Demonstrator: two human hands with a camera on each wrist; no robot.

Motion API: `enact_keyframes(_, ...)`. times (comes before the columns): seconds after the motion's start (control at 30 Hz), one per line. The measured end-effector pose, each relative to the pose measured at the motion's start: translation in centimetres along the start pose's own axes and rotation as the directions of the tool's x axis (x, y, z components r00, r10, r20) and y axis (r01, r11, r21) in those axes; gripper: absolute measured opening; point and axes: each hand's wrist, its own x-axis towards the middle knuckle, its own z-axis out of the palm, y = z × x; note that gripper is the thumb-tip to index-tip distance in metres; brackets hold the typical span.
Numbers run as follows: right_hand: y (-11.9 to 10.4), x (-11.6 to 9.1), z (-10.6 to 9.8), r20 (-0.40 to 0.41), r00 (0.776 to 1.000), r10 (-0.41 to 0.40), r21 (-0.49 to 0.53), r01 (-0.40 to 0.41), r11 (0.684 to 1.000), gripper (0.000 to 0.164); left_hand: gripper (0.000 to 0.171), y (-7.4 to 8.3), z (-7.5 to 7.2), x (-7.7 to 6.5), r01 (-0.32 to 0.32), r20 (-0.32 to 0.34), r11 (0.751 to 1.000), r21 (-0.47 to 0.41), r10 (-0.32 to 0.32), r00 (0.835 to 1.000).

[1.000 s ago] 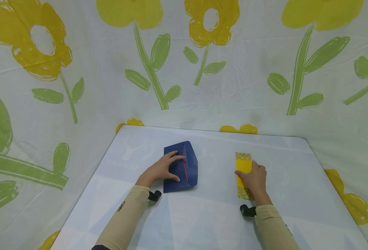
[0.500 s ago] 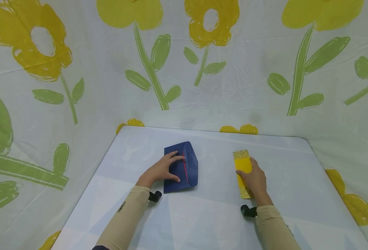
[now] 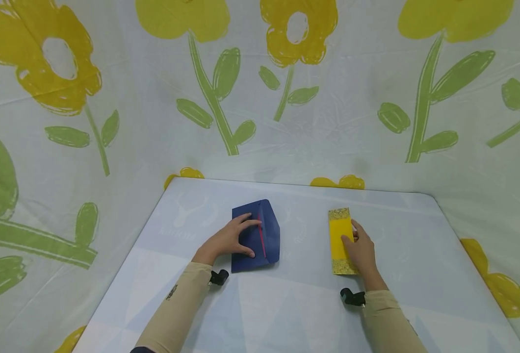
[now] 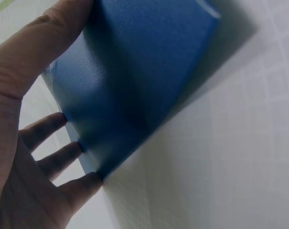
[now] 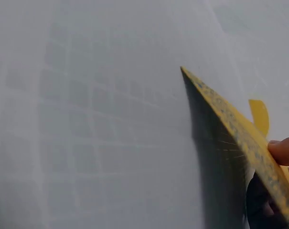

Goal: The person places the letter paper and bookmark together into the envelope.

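Observation:
My left hand (image 3: pixel 230 238) grips a navy blue envelope (image 3: pixel 271 235), its flap folded out to the right. A thin red edge (image 3: pixel 261 235) shows along the envelope's opening. In the left wrist view the thumb (image 4: pixel 44 38) lies over the envelope (image 4: pixel 134 57) and several fingertips meet its edge. To the right, my right hand (image 3: pixel 362 250) holds a long yellow card (image 3: pixel 340 235) with speckled gold bands at both ends. Seen from the right wrist, this card (image 5: pixel 244 138) tilts up and casts a shadow, the thumb (image 5: pixel 283 151) on its upper face.
Both things are over a pale, patterned table (image 3: pixel 299 304). Behind and beside it hangs a white cloth (image 3: pixel 348 117) printed with yellow flowers. A small black camera mount (image 3: pixel 219 277) sits at the left wrist, another black mount (image 3: pixel 351 297) at the right.
My right hand has shifted the yellow card slightly away from me and to the left, turning it a little on the way. The left hand and the envelope have stayed put.

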Motion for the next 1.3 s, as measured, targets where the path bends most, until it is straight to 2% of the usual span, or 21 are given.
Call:
enact_keyframes(0.2,0.3,0.2,0.4,-0.027,1.0,0.0,0.036,0.001,0.999,0.066,0.093,0.1,0.0,0.0,0.006,0.001,1.0,-0.001,-0.006,1.0)
enact_keyframes(0.77,-0.2,0.2,1.0,-0.015,1.0,-0.001,0.068,0.002,0.998,0.065,0.094,0.0,0.0,-0.1,0.011,0.004,1.0,0.006,-0.011,1.0)
enact_keyframes(0.97,-0.9,0.3,1.5,-0.024,0.999,-0.029,0.097,0.031,0.995,0.064,0.093,0.0,0.0,0.1,0.003,0.006,1.0,0.009,-0.003,1.0)
enact_keyframes(1.3,-3.2,0.1,3.4,0.027,0.998,-0.065,0.124,0.061,0.99,0.064,0.093,0.2,0.0,0.0,0.009,0.013,1.0,0.014,-0.009,1.0)
